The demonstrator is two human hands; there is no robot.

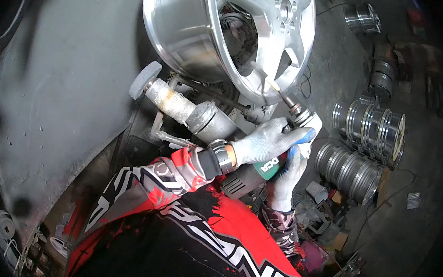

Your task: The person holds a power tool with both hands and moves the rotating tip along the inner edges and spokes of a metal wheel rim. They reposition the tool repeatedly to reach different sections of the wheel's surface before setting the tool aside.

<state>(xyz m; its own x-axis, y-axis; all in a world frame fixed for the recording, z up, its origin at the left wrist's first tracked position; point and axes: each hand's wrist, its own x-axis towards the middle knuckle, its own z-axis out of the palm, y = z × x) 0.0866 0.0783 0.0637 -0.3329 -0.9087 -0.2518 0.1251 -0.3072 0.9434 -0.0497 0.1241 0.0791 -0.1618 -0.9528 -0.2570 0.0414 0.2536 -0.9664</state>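
Note:
A green and dark power tool [249, 178] with a pale front housing lies across the front of the body. My left hand [268, 141], in a grey glove with a watch at the wrist, is wrapped over the tool's front part. Gripping the same housing from the right is my right hand [289, 178], also gloved. From the tool's head a thin shaft ends in a small tip [271, 83], close to the lower rim of a large silver wheel [213, 39]. Motion blurs the tip, so contact with the rim cannot be made out.
Left of my hands stands a machine [207, 120] with a round grey disc [145, 80]. Shiny rims [368, 130] and duller rims [348, 172] lie in rows on the right. A large grey panel [75, 75] fills the left side. Cables run over the floor.

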